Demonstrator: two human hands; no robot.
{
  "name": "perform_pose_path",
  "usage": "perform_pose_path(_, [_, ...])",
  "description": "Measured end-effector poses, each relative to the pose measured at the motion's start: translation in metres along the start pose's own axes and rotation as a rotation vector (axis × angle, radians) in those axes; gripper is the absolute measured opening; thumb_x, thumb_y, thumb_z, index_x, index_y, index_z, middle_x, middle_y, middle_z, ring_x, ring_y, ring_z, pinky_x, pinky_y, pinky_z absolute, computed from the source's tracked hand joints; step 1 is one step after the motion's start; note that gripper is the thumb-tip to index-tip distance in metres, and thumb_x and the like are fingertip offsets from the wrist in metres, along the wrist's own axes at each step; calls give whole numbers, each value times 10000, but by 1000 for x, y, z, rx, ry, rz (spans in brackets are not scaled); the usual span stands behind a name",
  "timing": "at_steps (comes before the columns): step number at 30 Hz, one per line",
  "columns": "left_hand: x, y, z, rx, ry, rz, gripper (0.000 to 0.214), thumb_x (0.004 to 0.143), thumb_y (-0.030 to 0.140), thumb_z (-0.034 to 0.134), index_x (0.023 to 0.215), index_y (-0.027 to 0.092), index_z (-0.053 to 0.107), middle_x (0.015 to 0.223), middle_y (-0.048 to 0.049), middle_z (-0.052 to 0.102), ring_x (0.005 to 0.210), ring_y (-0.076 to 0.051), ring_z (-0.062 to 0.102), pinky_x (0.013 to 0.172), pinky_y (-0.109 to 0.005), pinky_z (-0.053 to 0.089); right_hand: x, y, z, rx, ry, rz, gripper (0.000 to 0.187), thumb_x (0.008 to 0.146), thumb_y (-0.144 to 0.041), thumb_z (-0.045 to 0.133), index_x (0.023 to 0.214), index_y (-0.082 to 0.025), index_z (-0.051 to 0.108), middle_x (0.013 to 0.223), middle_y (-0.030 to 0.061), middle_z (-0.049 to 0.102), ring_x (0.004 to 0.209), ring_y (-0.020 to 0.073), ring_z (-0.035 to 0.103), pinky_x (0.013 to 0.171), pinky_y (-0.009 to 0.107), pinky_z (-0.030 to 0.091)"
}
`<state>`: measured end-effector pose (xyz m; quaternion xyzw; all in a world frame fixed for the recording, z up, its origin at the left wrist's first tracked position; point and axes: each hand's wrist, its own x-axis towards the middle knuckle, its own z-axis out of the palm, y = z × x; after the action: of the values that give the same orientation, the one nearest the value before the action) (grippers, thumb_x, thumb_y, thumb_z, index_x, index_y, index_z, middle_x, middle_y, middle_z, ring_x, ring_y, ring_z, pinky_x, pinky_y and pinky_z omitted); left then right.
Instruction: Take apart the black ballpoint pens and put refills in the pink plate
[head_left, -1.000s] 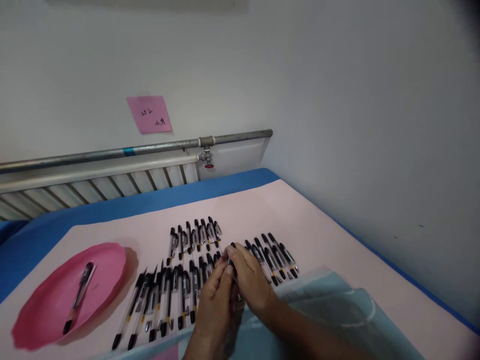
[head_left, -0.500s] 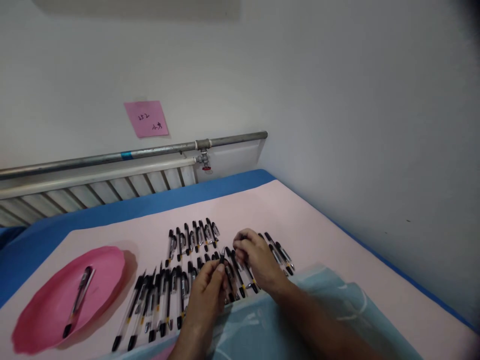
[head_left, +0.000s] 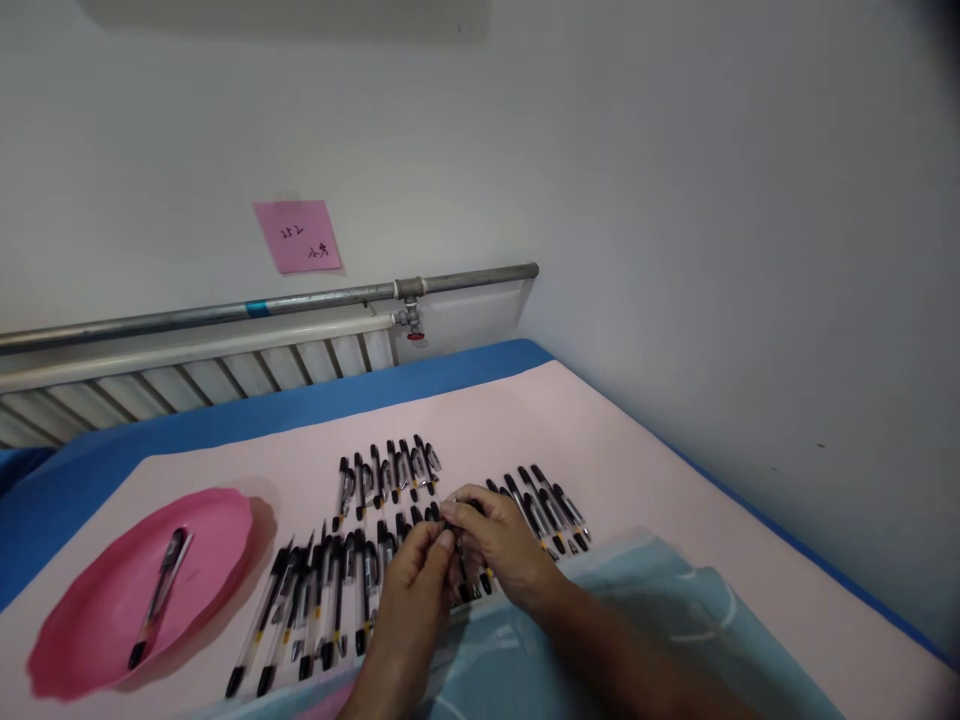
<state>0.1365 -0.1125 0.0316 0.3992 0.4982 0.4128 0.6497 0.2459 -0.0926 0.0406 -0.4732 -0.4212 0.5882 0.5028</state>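
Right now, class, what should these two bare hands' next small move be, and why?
Probably a gentle push of the right hand toward the left hand: their curled fingertips meet or nearly meet beside the rows of black-ended clear plastic pens. Gentle seems wise, since whatever lies between the fingertips is mostly hidden.

A radiator (head_left: 206, 383), metal pipe (head_left: 322, 298) and pale walls (head_left: 675, 200) mark an indoor room of unclear use.

Small dark piece (head_left: 442, 521), gripped, mostly hidden, clear black-ended pens (head_left: 337, 595) in rows, another pen (head_left: 160, 588) lying in pink plate (head_left: 94, 625)
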Motion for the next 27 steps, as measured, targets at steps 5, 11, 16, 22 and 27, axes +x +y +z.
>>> perform_pose_path(5, [-5,5,2,-101,-40,-84,353,647,498,609,674,189,441,464,95,362,339,-17,231,338,-149,134,-2,-3,-1,82,-33,64,183,694,-329,615,646,-169,538,438,-87,404,332,31,298,330,171,214])
perform_pose_path(11, [-9,9,-1,-232,-83,-157,361,631,460,655,735,196,432,522,94,398,347,0,250,333,-125,102,-2,-9,-4,190,-144,131,228,684,-347,634,780,-141,608,542,-56,491,346,2,284,326,154,169])
perform_pose_path(16, [-7,8,-1,-242,-75,-143,355,646,463,644,739,193,433,505,98,389,332,4,224,323,-126,97,-3,-7,-1,173,-54,112,235,698,-357,619,827,-167,569,584,-53,530,318,9,316,294,151,179])
perform_pose_path(22, [-7,9,-1,-181,-49,-144,370,629,483,645,736,198,435,491,97,410,325,1,230,317,-124,124,-3,-7,-1,149,-17,71,175,689,-318,626,709,-161,549,414,-98,389,322,19,286,313,141,211])
perform_pose_path(27, [-7,12,-1,-159,-47,-129,375,620,499,638,716,195,440,487,99,402,309,6,202,311,-124,100,-2,-6,-2,103,-15,80,214,700,-350,613,802,-167,567,443,-91,405,324,28,297,305,151,211])
